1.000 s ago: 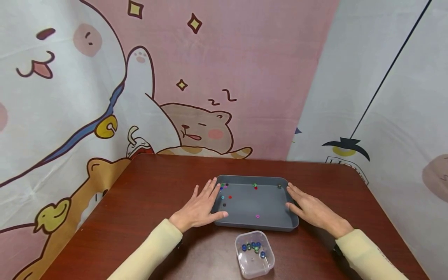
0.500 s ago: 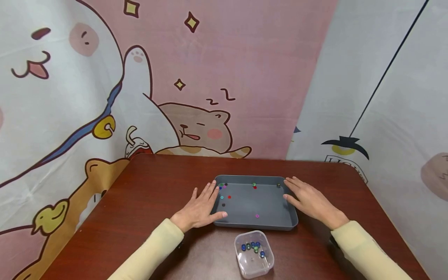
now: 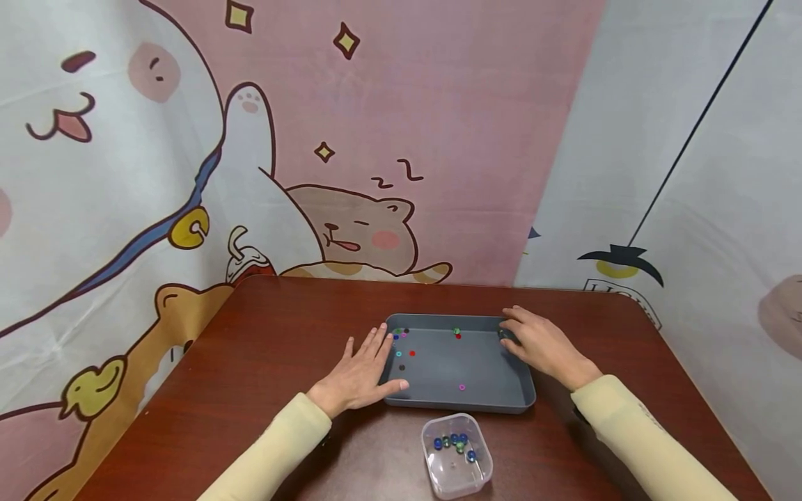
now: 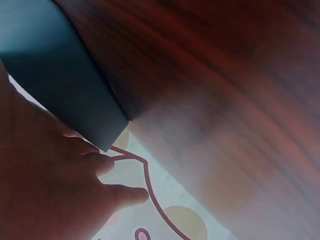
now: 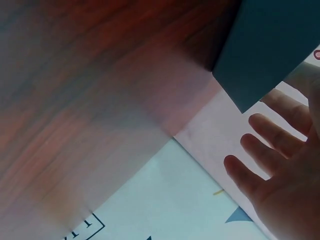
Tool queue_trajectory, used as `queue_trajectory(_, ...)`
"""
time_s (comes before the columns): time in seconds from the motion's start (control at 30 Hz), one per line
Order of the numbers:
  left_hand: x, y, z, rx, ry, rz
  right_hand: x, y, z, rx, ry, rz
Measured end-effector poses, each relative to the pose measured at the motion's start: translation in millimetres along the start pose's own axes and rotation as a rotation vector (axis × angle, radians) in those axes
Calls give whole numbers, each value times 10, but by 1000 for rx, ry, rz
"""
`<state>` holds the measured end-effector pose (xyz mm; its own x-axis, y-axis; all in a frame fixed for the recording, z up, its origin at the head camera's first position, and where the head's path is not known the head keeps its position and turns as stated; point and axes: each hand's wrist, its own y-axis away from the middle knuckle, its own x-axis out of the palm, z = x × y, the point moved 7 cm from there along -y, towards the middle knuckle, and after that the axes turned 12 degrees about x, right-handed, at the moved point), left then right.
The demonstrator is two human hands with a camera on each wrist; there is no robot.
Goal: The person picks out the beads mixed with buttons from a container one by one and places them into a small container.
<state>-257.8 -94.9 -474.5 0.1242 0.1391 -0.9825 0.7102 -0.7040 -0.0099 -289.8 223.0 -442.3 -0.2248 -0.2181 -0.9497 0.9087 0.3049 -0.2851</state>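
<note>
A grey tray (image 3: 447, 402) lies on the table with small coloured beads or rings scattered in it, among them a red one (image 3: 412, 353) and a magenta ring (image 3: 462, 387). Near its far wall sits a green marble (image 3: 456, 331). My left hand (image 3: 356, 372) rests along the tray's left rim, fingers straight and thumb over the near corner. At the far right corner my right hand (image 3: 544, 346) reaches over the rim, fingers slightly bent and thumb below them. Its fingertips are right at a dark marble (image 3: 503, 335), partly hidden. In the right wrist view the right fingers are spread.
In front of the tray stands a clear plastic container (image 3: 456, 476) with several blue and green marbles (image 3: 460, 447). The dark red wooden table (image 3: 301, 313) meets a printed cartoon cloth (image 3: 476, 139) behind and at the sides.
My right hand has moved left and inward from the tray's right rim to its far right corner, covering the marble there. The left hand stays in place.
</note>
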Motion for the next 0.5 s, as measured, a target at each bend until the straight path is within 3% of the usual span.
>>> queue_trajectory(0.5,10,-15,-2,6,-20,13,103,-126,-45,58,28,87)
